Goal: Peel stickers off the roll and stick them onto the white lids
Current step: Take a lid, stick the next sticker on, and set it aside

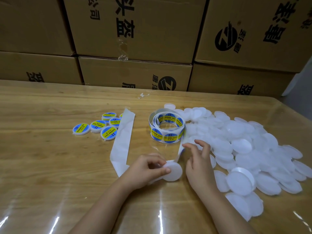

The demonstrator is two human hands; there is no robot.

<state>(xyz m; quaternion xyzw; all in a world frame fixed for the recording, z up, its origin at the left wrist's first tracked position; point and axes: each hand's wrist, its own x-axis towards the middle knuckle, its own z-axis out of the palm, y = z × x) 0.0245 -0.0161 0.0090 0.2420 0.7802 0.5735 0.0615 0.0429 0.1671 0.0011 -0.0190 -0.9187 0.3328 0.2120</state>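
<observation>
The bare white lid (173, 172) sat near the middle of the counter's near edge, pinched at its rim by the left grip (146, 168) - thumb and fingers curled round it, no sticker on its face yet. Just beside it the right grip (199, 162) hovered with fingers spread and loosely bent, a fingertip at the backing strip (180, 152) that ran up to the sticker roll (166, 127); whether it pinched a sticker could not be told. The roll stood at mid-counter, many blue-and-yellow stickers left on it.

Towards the left edge lay a handful of labelled lids (101, 126), with a long spent liner (123, 141) beside them. Along the right edge spread a large heap of unlabelled lids (244, 149) - so by my reckoning the job was barely begun. Cardboard boxes (135, 31) were stacked behind the far edge.
</observation>
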